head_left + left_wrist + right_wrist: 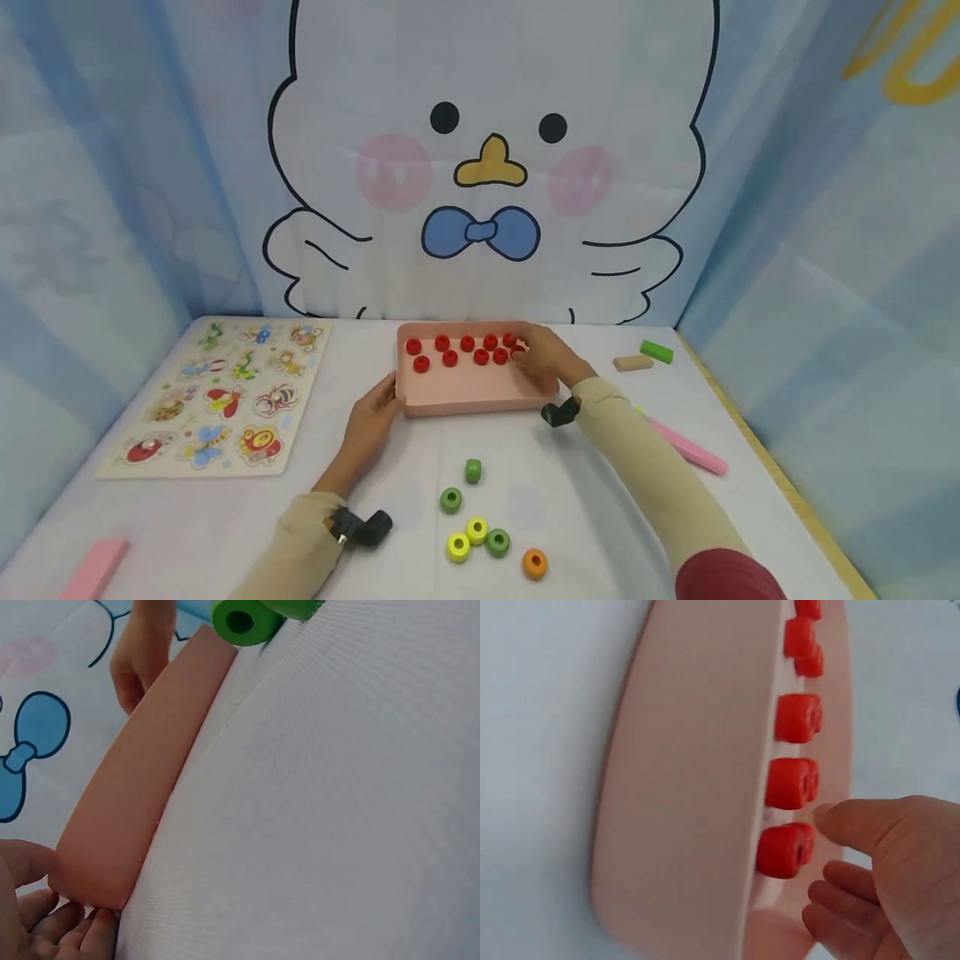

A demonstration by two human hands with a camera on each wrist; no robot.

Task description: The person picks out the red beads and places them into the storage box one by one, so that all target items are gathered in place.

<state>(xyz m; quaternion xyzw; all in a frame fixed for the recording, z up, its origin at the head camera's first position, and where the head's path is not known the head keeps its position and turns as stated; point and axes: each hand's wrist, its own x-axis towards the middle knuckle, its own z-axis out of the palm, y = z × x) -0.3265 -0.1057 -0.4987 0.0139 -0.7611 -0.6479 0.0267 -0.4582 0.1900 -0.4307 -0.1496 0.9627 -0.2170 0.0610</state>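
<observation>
A shallow pink tray point(465, 393) lies at the back of the table. Two rough rows of red beads point(450, 358) sit inside it. My left hand point(372, 419) holds the tray's near left corner, thumb at the rim and fingers around the end, as the left wrist view shows. Over the tray's right end is my right hand point(546, 354), its fingertips beside the last red beads point(780, 852). In the right wrist view its fingers are loosely bent, and no bead shows between them.
Nearer me lie green beads point(451, 500), yellow beads point(457, 547) and an orange bead point(535, 564). An insect puzzle board point(300, 392) is at left, with a pink block point(96, 568) before it. Right are a green block point(657, 351), a wooden block point(633, 363) and a pink stick point(693, 450).
</observation>
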